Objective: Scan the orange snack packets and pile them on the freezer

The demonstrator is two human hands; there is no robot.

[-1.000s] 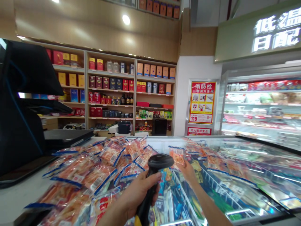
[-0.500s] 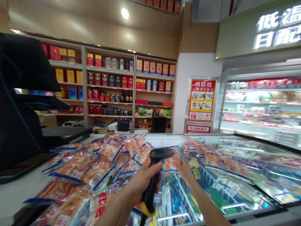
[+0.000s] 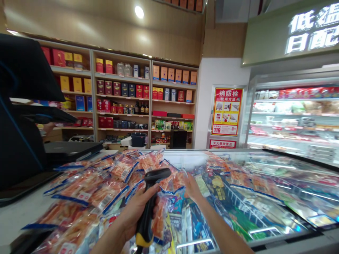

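My left hand (image 3: pixel 136 208) is wrapped round the handle of a black and yellow barcode scanner (image 3: pixel 149 203), its head tilted up and forward. To its right, my right hand (image 3: pixel 192 187) pinches the right edge of a clear, blue-edged packet of orange food (image 3: pixel 178 180). The packet lies just beyond the scanner head, and its far side merges with the heap. Many similar packets (image 3: pixel 108 194) are piled to the left of the scanner. One packet (image 3: pixel 159 218) stands partly hidden behind the scanner's handle.
Under my hands a freezer with a glass top (image 3: pixel 254 208) holds bagged goods and wire baskets (image 3: pixel 194 245). A black checkout terminal (image 3: pixel 23 106) stands on the white counter (image 3: pixel 16 218) at left. Shelves of boxes (image 3: pixel 122 90) line the back wall; a lit refrigerated display (image 3: pixel 293 121) stands at right.
Both hands have moved left, the scanner with the left one. The packet at my right hand has shifted left towards the heap. A hand has appeared behind the terminal.
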